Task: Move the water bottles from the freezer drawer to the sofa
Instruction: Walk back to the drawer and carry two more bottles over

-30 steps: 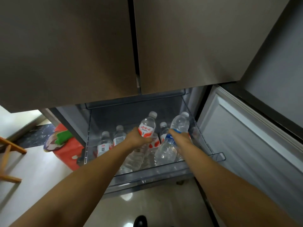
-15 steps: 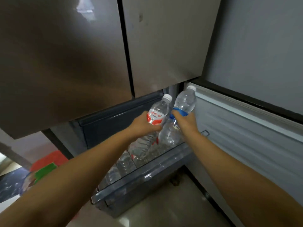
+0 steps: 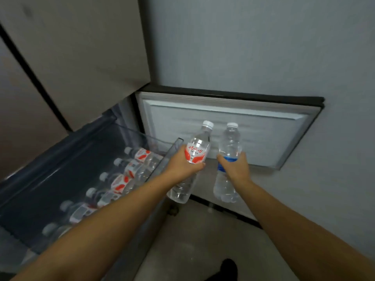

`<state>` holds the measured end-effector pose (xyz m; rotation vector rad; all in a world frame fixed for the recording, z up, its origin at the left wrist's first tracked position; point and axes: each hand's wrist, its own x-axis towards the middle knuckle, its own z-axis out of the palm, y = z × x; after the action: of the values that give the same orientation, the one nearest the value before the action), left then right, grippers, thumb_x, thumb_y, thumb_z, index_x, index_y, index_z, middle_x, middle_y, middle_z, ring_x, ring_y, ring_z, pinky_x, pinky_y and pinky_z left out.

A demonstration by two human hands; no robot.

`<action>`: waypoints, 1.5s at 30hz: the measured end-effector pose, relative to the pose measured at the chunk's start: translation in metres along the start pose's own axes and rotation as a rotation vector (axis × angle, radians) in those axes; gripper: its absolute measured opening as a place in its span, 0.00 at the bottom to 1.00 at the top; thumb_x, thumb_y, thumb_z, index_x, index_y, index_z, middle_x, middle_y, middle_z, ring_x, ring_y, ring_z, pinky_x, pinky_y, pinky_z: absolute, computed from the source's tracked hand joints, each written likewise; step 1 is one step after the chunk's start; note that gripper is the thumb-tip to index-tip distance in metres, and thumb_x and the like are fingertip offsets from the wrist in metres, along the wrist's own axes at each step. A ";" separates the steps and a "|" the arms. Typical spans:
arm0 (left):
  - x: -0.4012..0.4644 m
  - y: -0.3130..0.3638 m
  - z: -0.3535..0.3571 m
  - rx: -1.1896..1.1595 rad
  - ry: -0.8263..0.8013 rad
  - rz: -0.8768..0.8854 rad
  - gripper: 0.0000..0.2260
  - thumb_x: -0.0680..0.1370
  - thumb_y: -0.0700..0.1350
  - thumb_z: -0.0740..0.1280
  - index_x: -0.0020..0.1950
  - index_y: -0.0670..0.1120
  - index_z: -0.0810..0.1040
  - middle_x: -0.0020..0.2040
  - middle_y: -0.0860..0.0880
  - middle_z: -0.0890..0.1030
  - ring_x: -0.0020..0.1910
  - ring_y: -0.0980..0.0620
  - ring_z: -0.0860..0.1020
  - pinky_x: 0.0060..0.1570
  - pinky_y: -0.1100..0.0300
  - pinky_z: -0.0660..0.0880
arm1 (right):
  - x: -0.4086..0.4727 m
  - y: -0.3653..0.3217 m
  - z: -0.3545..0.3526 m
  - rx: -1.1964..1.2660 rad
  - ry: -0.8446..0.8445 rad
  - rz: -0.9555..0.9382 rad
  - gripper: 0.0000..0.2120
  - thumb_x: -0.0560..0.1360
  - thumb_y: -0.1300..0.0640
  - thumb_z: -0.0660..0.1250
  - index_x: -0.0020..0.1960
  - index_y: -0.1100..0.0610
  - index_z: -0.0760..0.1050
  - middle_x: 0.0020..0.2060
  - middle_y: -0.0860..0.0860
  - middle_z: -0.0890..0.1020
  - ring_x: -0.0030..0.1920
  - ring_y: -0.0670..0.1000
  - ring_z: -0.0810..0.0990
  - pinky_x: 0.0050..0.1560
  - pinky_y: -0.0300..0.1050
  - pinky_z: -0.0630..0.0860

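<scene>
Bottles, caps up, are gripped mid-body by left hand and right hand.

A clear, capped red-label bottle is gripped round its middle by the left hand, just beside the freezer drawer, its white cap tilted up and away. A clear blue-label bottle is gripped by the right hand beside it, apart. Six more capped bottles lie in a row inside the drawer.
</scene>
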<state>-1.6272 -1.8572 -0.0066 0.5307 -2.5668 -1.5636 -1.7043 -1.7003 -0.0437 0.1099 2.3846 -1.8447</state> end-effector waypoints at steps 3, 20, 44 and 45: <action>0.005 -0.006 0.048 0.016 -0.088 -0.062 0.27 0.66 0.48 0.75 0.61 0.48 0.70 0.52 0.51 0.79 0.48 0.52 0.77 0.46 0.61 0.72 | -0.003 0.038 -0.045 -0.093 0.066 0.003 0.27 0.69 0.53 0.75 0.63 0.53 0.67 0.46 0.45 0.77 0.42 0.44 0.77 0.42 0.35 0.74; -0.032 0.094 0.335 0.203 -0.636 0.191 0.27 0.66 0.51 0.75 0.60 0.53 0.67 0.49 0.53 0.77 0.47 0.50 0.77 0.46 0.60 0.72 | -0.062 0.164 -0.342 -0.187 0.515 0.296 0.26 0.68 0.52 0.75 0.60 0.57 0.68 0.48 0.52 0.78 0.45 0.50 0.78 0.41 0.42 0.74; -0.177 0.255 0.702 0.219 -1.410 0.567 0.29 0.67 0.53 0.75 0.63 0.54 0.65 0.50 0.55 0.75 0.48 0.55 0.76 0.36 0.67 0.70 | -0.211 0.262 -0.632 0.063 1.232 0.526 0.29 0.71 0.55 0.73 0.67 0.57 0.63 0.56 0.51 0.75 0.49 0.46 0.76 0.42 0.36 0.73; -0.183 0.264 0.720 0.223 -1.456 0.568 0.30 0.67 0.52 0.75 0.64 0.54 0.65 0.51 0.55 0.75 0.48 0.54 0.77 0.37 0.66 0.72 | -0.214 0.265 -0.646 0.076 1.272 0.542 0.29 0.71 0.54 0.73 0.67 0.56 0.64 0.54 0.50 0.75 0.46 0.44 0.76 0.39 0.34 0.72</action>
<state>-1.7032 -1.0774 -0.0967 -1.8388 -3.1169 -1.6463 -1.4918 -1.0047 -0.1075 2.2291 2.3364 -1.7546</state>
